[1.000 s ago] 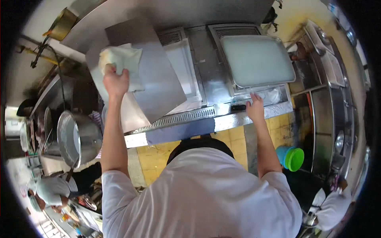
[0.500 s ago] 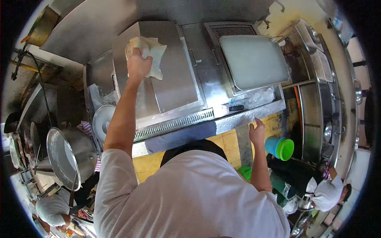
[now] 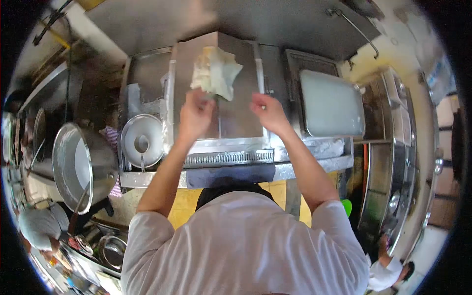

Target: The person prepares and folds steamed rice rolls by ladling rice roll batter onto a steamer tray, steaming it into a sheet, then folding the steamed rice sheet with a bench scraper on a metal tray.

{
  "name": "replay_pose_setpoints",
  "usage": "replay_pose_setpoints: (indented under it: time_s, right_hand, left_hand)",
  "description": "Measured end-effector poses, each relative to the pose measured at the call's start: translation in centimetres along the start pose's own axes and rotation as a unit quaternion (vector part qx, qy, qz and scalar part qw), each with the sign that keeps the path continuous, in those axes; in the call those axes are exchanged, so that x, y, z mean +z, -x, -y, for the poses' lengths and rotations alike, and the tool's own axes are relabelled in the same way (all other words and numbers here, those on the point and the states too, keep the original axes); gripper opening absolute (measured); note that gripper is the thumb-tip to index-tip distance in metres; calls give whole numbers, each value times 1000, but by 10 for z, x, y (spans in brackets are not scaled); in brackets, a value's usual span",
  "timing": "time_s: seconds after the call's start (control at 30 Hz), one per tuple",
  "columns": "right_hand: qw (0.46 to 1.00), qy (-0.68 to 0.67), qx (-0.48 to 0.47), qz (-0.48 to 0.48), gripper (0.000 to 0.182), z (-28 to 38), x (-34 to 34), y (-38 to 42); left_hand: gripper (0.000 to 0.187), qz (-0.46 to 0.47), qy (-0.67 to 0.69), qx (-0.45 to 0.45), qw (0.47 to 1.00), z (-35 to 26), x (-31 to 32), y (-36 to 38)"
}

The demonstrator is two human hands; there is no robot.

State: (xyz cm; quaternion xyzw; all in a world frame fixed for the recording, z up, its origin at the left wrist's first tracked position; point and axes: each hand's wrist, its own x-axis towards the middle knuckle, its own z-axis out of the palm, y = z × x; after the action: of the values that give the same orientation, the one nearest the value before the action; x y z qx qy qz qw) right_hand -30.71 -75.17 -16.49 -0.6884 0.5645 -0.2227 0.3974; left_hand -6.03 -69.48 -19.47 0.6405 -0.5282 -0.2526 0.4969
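A crumpled cream cloth (image 3: 219, 73) lies over the ridge of the metal cover (image 3: 239, 120) in front of me. My left hand (image 3: 195, 117) is just short of the cloth's lower left edge, its fingers bent and smeared by motion. To the right of the cloth, my right hand (image 3: 270, 114) hovers above the cover with fingers curled together against the thumb. A tiny pale spot shows at those fingers; I cannot tell what it is.
At left stand a round metal bowl (image 3: 129, 129) with a ladle (image 3: 142, 144) in it and a large pot (image 3: 104, 164). A tray of whitish liquid (image 3: 332, 105) sits on the right. Co-workers (image 3: 42, 226) are at lower left and lower right.
My left hand has come off the cloth and drawn back toward me. My right hand has risen from beside the counter to over the cover. The view has shifted.
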Motion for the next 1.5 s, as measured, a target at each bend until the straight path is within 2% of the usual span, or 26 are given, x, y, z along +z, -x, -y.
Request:
replay_pose_setpoints:
  time_s: [0.07,0.13,0.2,0.23,0.3,0.37,0.4,0.43,0.5,0.67,0.73,0.8,0.83,0.87,0.9,0.97,1.03,1.1,1.17,1.23,1.3,1.37,1.4,1.43,1.47,1.5]
  right_hand:
    - [999,24,-43,16,45,29,26,-47]
    - [994,47,-88,34,46,57,47,-87]
    - [989,144,-13,15,54,87,69,-119]
    - [989,146,-26,27,54,87,83,-135]
    - [966,234,-81,-72,62,68,106,-163]
    - [968,227,-81,-71,60,44,118,-185]
    - [970,221,-65,-79,59,41,123,-190]
    - [970,221,-70,-77,59,56,122,-181]
    - [969,240,4,-52,68,77,114,-163]
    - [969,243,-13,-52,62,81,122,-165]
    - [972,229,-9,-56,61,67,124,-171]
    - [961,239,-85,-106,57,51,128,-184]
    - [962,235,-88,-112,57,49,118,-185]
    - [996,68,-54,-28,59,42,106,-181]
    - [993,-100,-22,58,62,38,92,-174]
    - [959,-246,58,125,64,15,53,-159]
    - [981,-190,29,35,50,-17,11,-127]
    - [987,-155,27,12,38,-71,-41,-103]
    - [989,45,-107,-89,27,-179,-88,-101]
    - [968,194,-79,-138,23,-208,-134,-68]
    - [948,307,4,-87,28,-255,-170,-52]
    - [925,361,-32,-112,25,-332,-185,-55]
    - [925,361,-42,-108,25,-334,-195,-51]
    - [975,203,90,-20,28,-333,-204,-48]
    - [972,37,220,74,33,-328,-209,-46]
    - [973,41,213,85,33,-337,-213,-51]
  left_hand:
    - [42,-4,57,-1,998,14,-17,46]
    - [37,1,40,-31,999,12,-39,91]
    - [31,-14,84,-106,991,18,-52,131]
    - [31,-31,82,-111,990,23,-58,148]
    - [28,-59,88,-123,987,30,-68,175]
    - [28,-76,92,-167,979,31,-81,191]
    - [27,-75,100,-208,970,30,-86,198]
    - [27,-80,100,-207,970,29,-91,200]
    - [27,-97,110,-204,968,35,-93,203]
    - [27,-99,80,-197,972,40,-93,192]
    - [27,-68,53,-165,983,35,-88,182]
    - [28,-61,68,-155,984,22,-78,170]
    - [29,-58,82,-147,984,14,-73,164]
    - [29,-57,78,-143,985,5,-69,161]
    - [30,-43,77,-133,987,-3,-64,159]
    - [34,-26,64,-112,991,-13,-51,157]
    - [33,-32,65,-122,990,-17,-31,163]
    - [32,-36,66,-135,988,-24,-6,174]
    - [30,-37,34,-135,990,-36,22,187]
    - [30,-41,33,-151,987,-52,52,200]
    - [29,-40,34,-172,984,-67,86,220]
    - [30,-15,64,-192,979,-76,121,234]
    - [30,-25,64,-193,979,-76,138,241]
    - [30,-30,54,-179,982,-76,153,247]
    - [30,-35,43,-166,985,-75,166,255]
    - [28,-22,61,-215,975,-82,173,257]
